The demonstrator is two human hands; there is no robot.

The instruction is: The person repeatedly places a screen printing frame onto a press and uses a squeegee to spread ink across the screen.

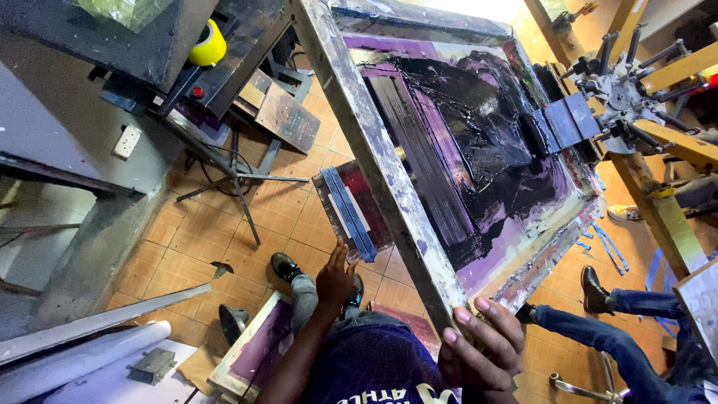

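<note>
Wooden screen frame gripped by right hand, left hand fingers together (beneath it), inked mesh purple-black.

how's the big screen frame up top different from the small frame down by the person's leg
The big screen frame is raised and tilted, gripped at its corner by the right hand; the small frame lies low, untouched. The big one carries thick black ink over purple; the small one shows only purple. Both have pale, paint-stained borders.

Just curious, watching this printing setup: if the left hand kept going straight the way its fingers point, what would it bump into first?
Probably the squeegee with the blue-striped blade: the left hand reaches up toward its lower end, beside the printing frame. Whether the fingers already touch it is unclear.
</note>
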